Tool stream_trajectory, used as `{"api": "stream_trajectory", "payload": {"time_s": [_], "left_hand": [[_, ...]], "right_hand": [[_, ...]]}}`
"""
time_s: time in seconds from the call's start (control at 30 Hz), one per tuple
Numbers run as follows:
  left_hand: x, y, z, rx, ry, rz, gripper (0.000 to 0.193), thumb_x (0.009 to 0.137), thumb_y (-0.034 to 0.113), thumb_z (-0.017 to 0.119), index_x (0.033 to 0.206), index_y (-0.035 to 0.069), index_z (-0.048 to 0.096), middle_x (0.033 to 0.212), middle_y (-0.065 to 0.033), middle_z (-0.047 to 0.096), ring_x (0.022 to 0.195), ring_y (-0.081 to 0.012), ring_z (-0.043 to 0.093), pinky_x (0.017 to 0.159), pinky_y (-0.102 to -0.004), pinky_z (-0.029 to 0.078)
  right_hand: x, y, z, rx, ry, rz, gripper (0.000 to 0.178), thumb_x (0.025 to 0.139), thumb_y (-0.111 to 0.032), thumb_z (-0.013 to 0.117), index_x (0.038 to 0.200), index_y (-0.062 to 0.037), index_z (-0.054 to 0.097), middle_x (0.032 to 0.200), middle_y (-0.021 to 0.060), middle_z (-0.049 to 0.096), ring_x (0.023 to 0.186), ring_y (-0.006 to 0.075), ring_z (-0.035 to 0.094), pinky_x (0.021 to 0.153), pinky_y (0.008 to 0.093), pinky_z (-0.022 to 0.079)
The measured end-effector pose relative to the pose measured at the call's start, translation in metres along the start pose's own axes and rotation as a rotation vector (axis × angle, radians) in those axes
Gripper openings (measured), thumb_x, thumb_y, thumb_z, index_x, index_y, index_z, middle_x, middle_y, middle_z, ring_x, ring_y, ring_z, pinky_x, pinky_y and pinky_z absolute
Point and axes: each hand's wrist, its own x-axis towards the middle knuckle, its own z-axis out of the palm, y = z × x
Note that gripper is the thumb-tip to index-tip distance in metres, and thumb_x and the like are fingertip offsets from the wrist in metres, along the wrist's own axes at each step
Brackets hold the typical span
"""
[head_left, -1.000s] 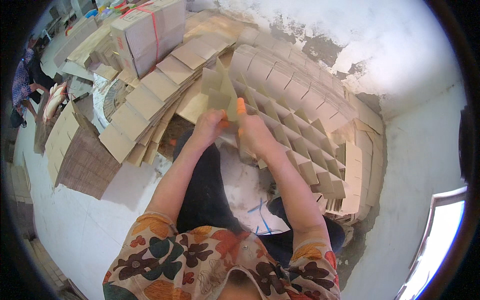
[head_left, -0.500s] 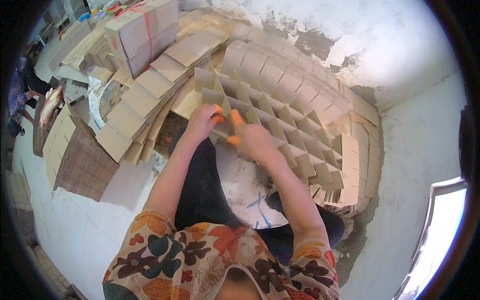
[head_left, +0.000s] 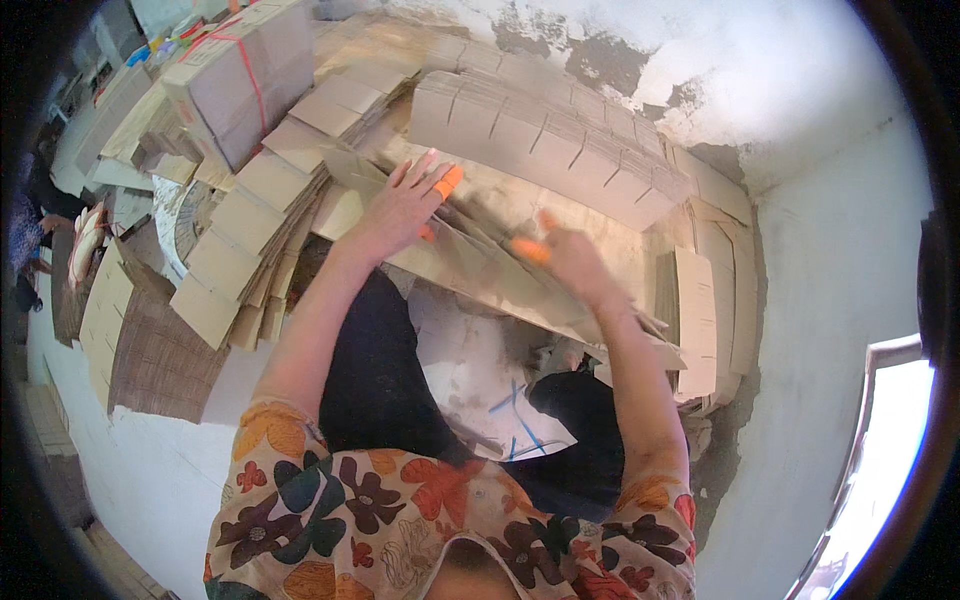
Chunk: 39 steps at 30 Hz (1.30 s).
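Observation:
A grey-brown cardboard divider point(head_left: 470, 255) lies folded down into a low, narrow bundle in front of me; motion blurs its middle. At its left end is my left hand point(head_left: 405, 205), with fingers stretched out and orange finger covers on some of them; its palm side rests on or just over the cardboard. My right hand point(head_left: 580, 265) is over the right part of the bundle, smeared by motion. Two of its orange-covered fingers stand apart, and nothing shows between them. Whether it touches the cardboard is hard to tell.
Behind the bundle stands a long row of slotted cardboard strips point(head_left: 540, 140). Stacked cardboard sheets point(head_left: 240, 225) lie to the left, beside a carton tied with red string point(head_left: 235, 90). More slotted strips point(head_left: 695, 320) stand at right, near the wall point(head_left: 830, 270). Another person point(head_left: 35, 230) is far left.
The divider stood spread as an open grid and is now collapsed flat. My left hand has opened out and risen slightly; my right hand has moved rightward. The view has shifted a little.

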Motion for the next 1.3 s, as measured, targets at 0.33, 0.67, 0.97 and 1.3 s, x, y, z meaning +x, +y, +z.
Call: {"api": "stream_trajectory", "payload": {"time_s": [0.33, 0.67, 0.97, 1.3], "left_hand": [[0.041, -0.011, -0.006, -0.040, -0.469, 0.027, 0.037, 0.079, 0.012, 0.063, 0.114, 0.005, 0.054, 0.104, -0.0104, 0.061, 0.107, -0.0299, 0.055, 0.097, -0.0429, 0.038], [0.041, -0.004, 0.002, 0.158, -0.214, 0.162, 0.084, 0.068, 0.015, 0.076, 0.140, 0.004, 0.034, 0.140, -0.0103, 0.044, 0.119, -0.0250, 0.047, 0.099, -0.0394, 0.035], [0.038, -0.005, 0.002, 0.069, -0.174, 0.145, 0.065, 0.071, 0.008, 0.071, 0.131, 0.006, 0.045, 0.121, -0.0111, 0.054, 0.110, -0.0267, 0.052, 0.093, -0.0402, 0.037], [0.030, -0.028, 0.057, -0.769, -0.116, -0.197, 0.043, 0.074, 0.001, 0.063, 0.115, 0.010, 0.052, 0.093, -0.0162, 0.056, 0.087, -0.0342, 0.055, 0.075, -0.0405, 0.046]], "right_hand": [[-0.019, -0.006, 0.040, -0.236, -0.024, 0.013, 0.085, 0.078, -0.025, 0.073, 0.146, -0.0054, 0.026, 0.099, 0.0211, 0.064, 0.089, 0.0364, 0.062, 0.075, 0.0476, 0.048], [-0.001, -0.005, 0.051, -0.426, 0.216, 0.136, 0.111, 0.068, -0.044, 0.078, 0.150, -0.0094, 0.012, 0.115, 0.0188, 0.060, 0.106, 0.0375, 0.056, 0.085, 0.0506, 0.044], [0.005, -0.020, 0.027, -0.134, -0.046, 0.175, 0.064, 0.074, -0.030, 0.073, 0.126, -0.0012, 0.049, 0.100, 0.0215, 0.066, 0.099, 0.0342, 0.064, 0.084, 0.0436, 0.050], [-0.010, -0.018, 0.054, -0.340, 0.023, 0.198, 0.038, 0.069, -0.029, 0.081, 0.088, 0.0011, 0.067, 0.091, 0.0212, 0.067, 0.088, 0.0368, 0.066, 0.075, 0.0432, 0.053]]}}
